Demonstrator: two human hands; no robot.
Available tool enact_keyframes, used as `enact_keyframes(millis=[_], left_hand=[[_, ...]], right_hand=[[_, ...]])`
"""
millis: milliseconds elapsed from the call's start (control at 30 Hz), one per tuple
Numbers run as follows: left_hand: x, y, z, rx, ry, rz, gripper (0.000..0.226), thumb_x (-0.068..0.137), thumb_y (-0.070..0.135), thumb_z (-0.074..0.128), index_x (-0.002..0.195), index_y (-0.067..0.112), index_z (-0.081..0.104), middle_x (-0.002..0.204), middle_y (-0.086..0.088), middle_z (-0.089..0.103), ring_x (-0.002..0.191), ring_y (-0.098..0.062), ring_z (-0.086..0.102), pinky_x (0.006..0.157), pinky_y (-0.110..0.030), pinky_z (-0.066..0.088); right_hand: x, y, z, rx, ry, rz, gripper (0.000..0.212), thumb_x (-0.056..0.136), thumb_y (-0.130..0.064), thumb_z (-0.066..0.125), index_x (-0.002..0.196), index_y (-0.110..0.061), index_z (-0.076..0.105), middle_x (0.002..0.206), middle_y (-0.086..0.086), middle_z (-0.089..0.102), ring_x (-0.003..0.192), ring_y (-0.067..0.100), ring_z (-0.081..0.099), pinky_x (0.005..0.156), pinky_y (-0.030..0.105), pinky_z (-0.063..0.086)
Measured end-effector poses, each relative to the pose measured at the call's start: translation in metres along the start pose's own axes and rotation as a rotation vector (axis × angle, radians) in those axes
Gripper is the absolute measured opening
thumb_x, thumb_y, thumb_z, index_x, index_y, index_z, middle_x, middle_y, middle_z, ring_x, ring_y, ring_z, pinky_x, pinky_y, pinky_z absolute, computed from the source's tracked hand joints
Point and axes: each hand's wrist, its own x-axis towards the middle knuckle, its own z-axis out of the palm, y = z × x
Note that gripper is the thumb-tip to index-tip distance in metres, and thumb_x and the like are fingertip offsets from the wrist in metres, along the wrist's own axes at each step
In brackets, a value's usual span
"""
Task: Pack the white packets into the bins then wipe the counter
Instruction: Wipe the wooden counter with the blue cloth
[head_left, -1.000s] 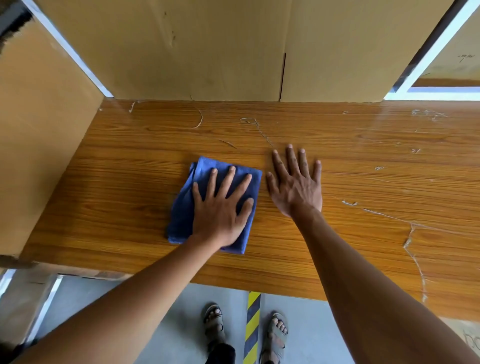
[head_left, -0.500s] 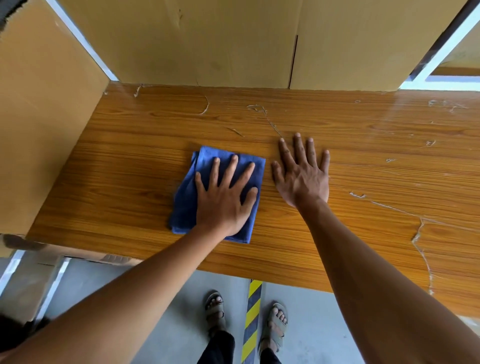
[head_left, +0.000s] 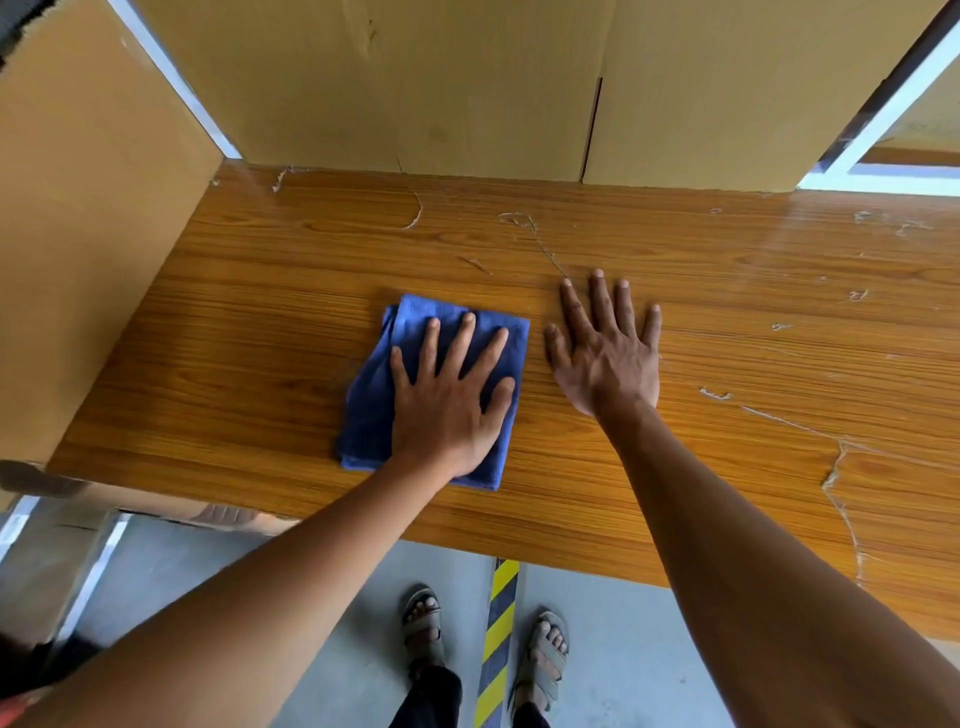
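Observation:
A folded blue cloth (head_left: 374, 395) lies flat on the wood-grain counter (head_left: 727, 322), near its middle. My left hand (head_left: 447, 400) presses down on the cloth with straight, spread fingers. Just to the right of the cloth, my right hand (head_left: 605, 353) rests flat on the bare counter, fingers spread, holding nothing. No white packets or bins show in this view.
Cardboard boxes wall the counter: a tall one on the left (head_left: 88, 249) and two side by side along the back (head_left: 415, 83). Scratches and cracks (head_left: 836, 467) mark the counter's right part. Beyond the near edge are grey floor, yellow-black tape (head_left: 498, 639) and my sandalled feet.
The cloth and both hands sit slightly farther from the near edge than a second ago, and the view has shifted a little. Both hands stay flat.

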Motion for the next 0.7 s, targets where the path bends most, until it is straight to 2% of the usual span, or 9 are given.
enact_keyframes(millis=[100,333,400,567,700], left_hand=[[-0.009,-0.001,-0.001,0.01,-0.028,-0.019,0.063,0.107,0.069,0.018,0.166,0.051,0.008,0.178,0.011,0.0,0.164,-0.03,-0.002,0.124,-0.072,0.004],[0.105,-0.007,-0.008,-0.056,-0.063,-0.041,0.066,0.103,0.073,0.016,0.165,0.053,0.008,0.178,0.012,-0.003,0.163,-0.031,-0.006,0.122,-0.076,-0.001],[0.089,-0.007,-0.005,-0.042,-0.042,-0.023,0.065,0.104,0.071,0.016,0.165,0.052,0.01,0.178,0.011,0.0,0.164,-0.031,-0.003,0.122,-0.075,0.001],[-0.017,-0.012,-0.001,0.033,-0.025,0.023,0.064,0.106,0.069,0.017,0.166,0.05,0.007,0.178,0.01,-0.001,0.164,-0.03,0.0,0.125,-0.071,0.007],[0.004,-0.013,-0.002,-0.02,-0.044,-0.038,0.064,0.104,0.072,0.013,0.165,0.054,0.004,0.178,0.012,-0.003,0.164,-0.03,-0.003,0.124,-0.073,0.002]], right_hand=[[0.0,-0.001,0.001,-0.004,-0.002,0.004,0.069,0.103,-0.067,-0.003,0.165,-0.04,-0.015,0.174,-0.003,-0.021,0.16,0.025,-0.02,0.128,0.061,-0.005],[0.0,0.0,-0.001,-0.01,-0.003,-0.002,0.07,0.103,-0.069,0.0,0.166,-0.04,-0.012,0.175,-0.003,-0.018,0.161,0.025,-0.018,0.128,0.06,-0.006],[0.0,0.0,-0.001,-0.009,-0.004,0.0,0.07,0.103,-0.068,0.0,0.166,-0.04,-0.011,0.175,-0.004,-0.017,0.161,0.025,-0.017,0.128,0.061,-0.005],[0.0,-0.002,-0.003,-0.012,0.003,0.002,0.07,0.103,-0.067,0.001,0.166,-0.04,-0.01,0.176,-0.002,-0.015,0.162,0.026,-0.015,0.128,0.062,-0.002],[-0.001,-0.003,-0.002,-0.018,0.0,0.007,0.07,0.103,-0.068,0.0,0.166,-0.04,-0.011,0.175,-0.002,-0.016,0.162,0.026,-0.016,0.128,0.062,-0.003]])
